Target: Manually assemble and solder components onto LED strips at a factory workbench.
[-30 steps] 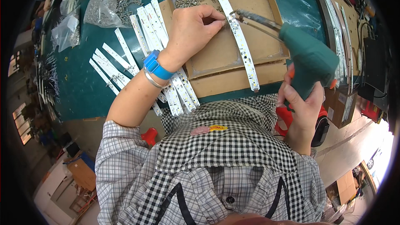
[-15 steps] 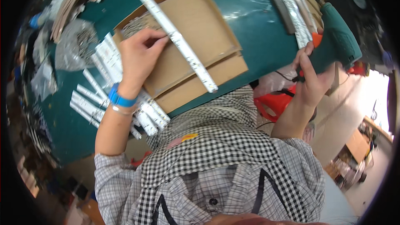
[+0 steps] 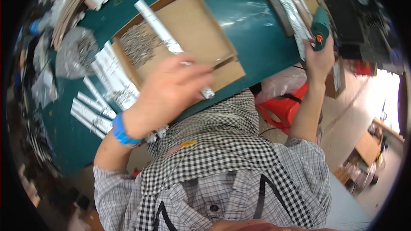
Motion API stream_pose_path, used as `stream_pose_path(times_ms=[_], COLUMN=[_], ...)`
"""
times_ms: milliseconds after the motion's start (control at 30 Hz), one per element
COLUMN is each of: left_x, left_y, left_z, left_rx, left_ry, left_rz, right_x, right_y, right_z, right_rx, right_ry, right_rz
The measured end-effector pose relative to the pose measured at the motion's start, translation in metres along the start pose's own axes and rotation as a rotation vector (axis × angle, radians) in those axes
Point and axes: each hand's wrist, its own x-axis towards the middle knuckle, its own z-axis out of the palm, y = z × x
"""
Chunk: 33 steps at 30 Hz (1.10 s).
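Note:
A white slotted strip (image 3: 155, 25) lies slantwise across a shallow cardboard box (image 3: 214, 21), its near end past the box's front edge. Over the strip's near half is my left hand (image 3: 171, 87), a blue band on its wrist, the fingers smeared by motion. Whether they grip the strip cannot be made out. To the right, past the table edge, my right hand (image 3: 320, 60) is closed round a green power drill (image 3: 320, 22) with an orange part. Small metal pieces (image 3: 139, 45) are heaped in the box's left side.
More white strips (image 3: 107, 66) lie fanned left of the box, partly behind my left arm. A clear bag of metal pieces (image 3: 77, 53) sits farther left. Long bars (image 3: 278, 4) lie at the table's far right. A red stool (image 3: 287, 107) stands below the table edge.
My left hand has moved right and nearer, from beside the strip's middle to over its near half. My right hand has raised and turned the drill. The strip appears slightly lower left.

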Motion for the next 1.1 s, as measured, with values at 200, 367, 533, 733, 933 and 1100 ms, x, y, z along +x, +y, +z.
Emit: stream_pose_path(times_ms=[200, 367, 533, 733, 933, 1100], left_x=[-0.005, -0.020, -0.059, -0.095, -0.106, -0.108], left_y=[0.009, 0.031, 0.050, 0.045, 0.044, 0.043], left_z=[0.015, -0.014, -0.043, -0.045, -0.041, -0.044], left_rx=[0.188, 0.253, 0.231, 0.300, 0.240, 0.229], left_ry=[-0.207, -0.184, -0.328, -0.439, -0.512, -0.591], left_rz=[0.130, 0.173, 0.074, -0.051, -0.120, -0.149], right_x=[0.001, 0.003, 0.008, 0.007, -0.022, -0.054], right_y=[0.010, 0.025, 0.027, 0.017, -0.070, -0.131], right_z=[0.011, 0.011, 0.012, 0.008, -0.018, -0.030], right_rx=[-0.145, -0.180, -0.180, -0.065, 0.774, 1.061], right_ry=[-0.056, -0.078, -0.102, 0.012, 0.033, -0.198], right_rz=[-0.048, -0.113, -0.091, -0.026, 0.270, 0.277])
